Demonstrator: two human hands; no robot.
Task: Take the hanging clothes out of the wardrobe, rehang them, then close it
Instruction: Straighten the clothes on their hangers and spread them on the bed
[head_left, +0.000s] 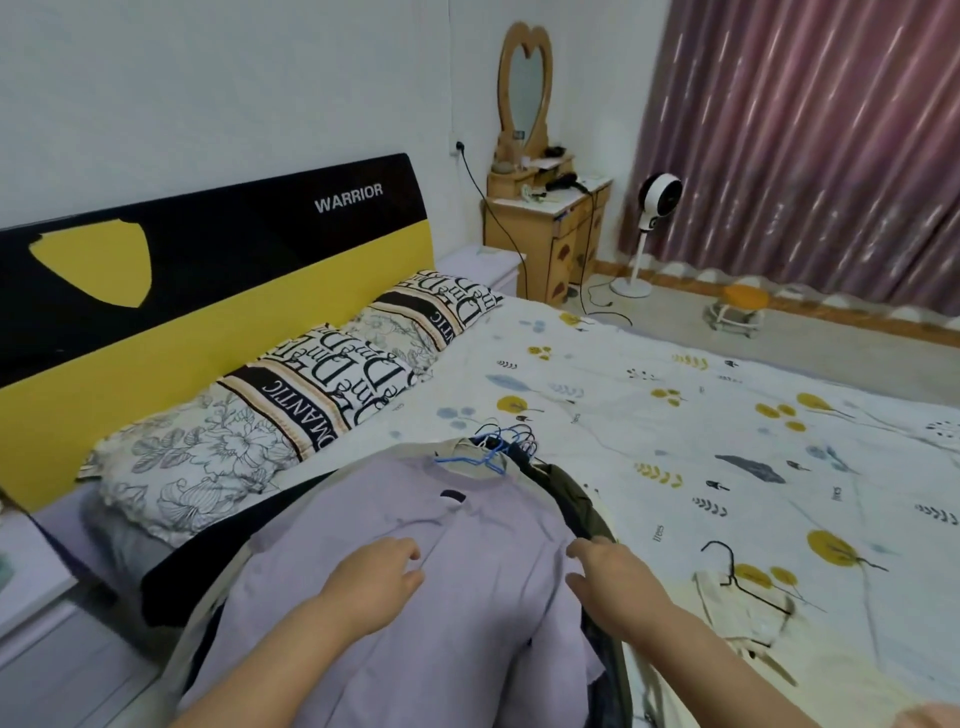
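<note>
Looks like the take-out half is done: the pile of clothes (415, 597) is lying on the bed (675, 415), lilac top uppermost, wardrobe nowhere in view, so rehanging and closing are still to come, I'd guess. The pile's long axis runs from 6 o'clock up to 12, with the hanger hooks (506, 441) bunched at the 12 o'clock end. One cream garment on a black hanger (748, 587) sits apart at 3 o'clock. Left hand (374, 574) rests loosely on the lilac top, right hand (610, 574) hovers relaxed at the pile's edge, gripping nothing.
</note>
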